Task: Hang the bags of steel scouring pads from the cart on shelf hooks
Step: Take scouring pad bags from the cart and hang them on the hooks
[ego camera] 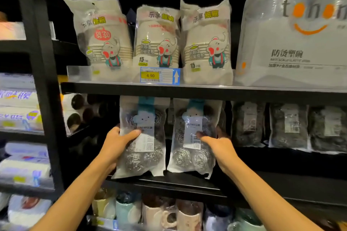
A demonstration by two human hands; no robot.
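Fingers [131,134] pinch left bag [145,161] and right bag [187,159].

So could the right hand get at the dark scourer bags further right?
Probably yes: the dark bags hang beside the right hand at the same level, nothing between. But its grip is on a silver scourer bag, which it must release.

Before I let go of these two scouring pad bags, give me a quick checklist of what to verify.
1. Left hand grips left bag: ok.
2. Right hand holds right bag: ok.
3. Both bags seated on hooks: cannot tell, no hook shows under the shelf edge.
4. Labels facing out: ok.
5. Bags not overlapping: ok.
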